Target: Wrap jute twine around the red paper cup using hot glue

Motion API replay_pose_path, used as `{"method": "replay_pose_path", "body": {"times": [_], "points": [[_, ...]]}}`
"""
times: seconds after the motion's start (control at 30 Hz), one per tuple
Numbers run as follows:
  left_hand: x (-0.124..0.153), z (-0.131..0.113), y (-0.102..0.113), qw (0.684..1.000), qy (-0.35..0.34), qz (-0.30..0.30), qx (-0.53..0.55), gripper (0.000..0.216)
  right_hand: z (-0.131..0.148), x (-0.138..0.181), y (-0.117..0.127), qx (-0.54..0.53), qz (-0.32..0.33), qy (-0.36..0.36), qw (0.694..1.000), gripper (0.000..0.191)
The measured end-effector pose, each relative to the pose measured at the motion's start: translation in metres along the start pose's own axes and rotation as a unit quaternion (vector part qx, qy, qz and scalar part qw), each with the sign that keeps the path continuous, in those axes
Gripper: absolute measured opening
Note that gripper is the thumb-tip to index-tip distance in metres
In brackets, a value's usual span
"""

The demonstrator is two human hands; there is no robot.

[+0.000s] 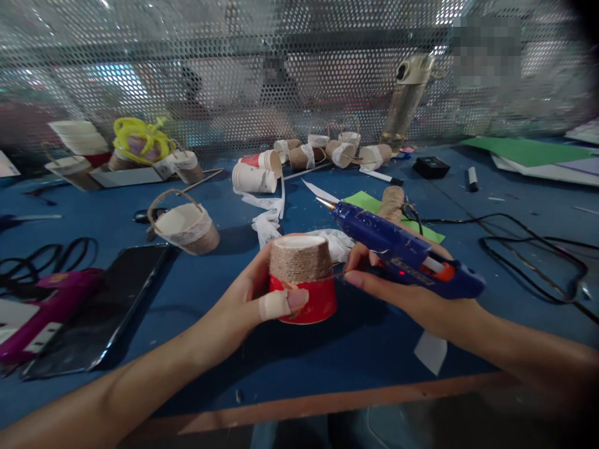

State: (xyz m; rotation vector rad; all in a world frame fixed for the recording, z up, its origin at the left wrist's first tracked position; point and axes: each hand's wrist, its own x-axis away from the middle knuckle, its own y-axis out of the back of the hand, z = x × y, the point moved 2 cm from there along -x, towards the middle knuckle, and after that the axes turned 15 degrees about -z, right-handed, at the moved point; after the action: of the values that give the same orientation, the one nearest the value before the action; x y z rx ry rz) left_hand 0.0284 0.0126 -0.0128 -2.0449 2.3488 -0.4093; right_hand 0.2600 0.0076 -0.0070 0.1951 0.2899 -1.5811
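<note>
My left hand [262, 290] is wrapped round a red paper cup [322, 302], its thumb, with a bandage [274, 305] on it, across the front. The cup is upside down, and brown jute twine [299, 260] is wound in rows round its narrower upper half. My right hand [374, 277] is just to the right of the cup. It holds a blue hot glue gun [374, 231], whose metal nozzle points up and left, behind the cup. Between the same hand's thumb and finger, a strand of twine runs to the cup's side.
Behind the cup lie white lace strips [266, 226] and a twine roll [391, 202] on green paper. A twine-wrapped basket [189, 227] stands left, beyond a phone [103, 305] and purple glue gun [56, 312]. Small baskets, a bottle [406, 103] and a black cable [515, 224] lie farther round.
</note>
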Motion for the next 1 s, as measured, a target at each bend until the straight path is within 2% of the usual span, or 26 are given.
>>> {"method": "replay_pose_path", "body": {"times": [0.13,0.4,0.67,1.0], "points": [[-0.0011,-0.0005,-0.0012,1.000,0.006,0.004,0.006,0.055,0.0014,-0.0002,-0.0002,-0.004,-0.003,-0.017,1.000,0.022],[0.0002,-0.0017,-0.0007,1.000,0.021,0.004,0.000,0.054,0.0049,-0.0021,0.0003,-0.019,-0.016,-0.055,0.998,0.026],[-0.0001,-0.0012,-0.0009,1.000,0.020,0.009,-0.009,0.056,0.0016,0.0012,0.0068,0.021,-0.001,0.028,0.999,0.029],[0.0021,-0.0030,-0.0057,0.999,0.037,0.006,0.014,0.053,0.0056,0.0025,0.0027,0.043,0.004,0.022,0.999,0.021]]}}
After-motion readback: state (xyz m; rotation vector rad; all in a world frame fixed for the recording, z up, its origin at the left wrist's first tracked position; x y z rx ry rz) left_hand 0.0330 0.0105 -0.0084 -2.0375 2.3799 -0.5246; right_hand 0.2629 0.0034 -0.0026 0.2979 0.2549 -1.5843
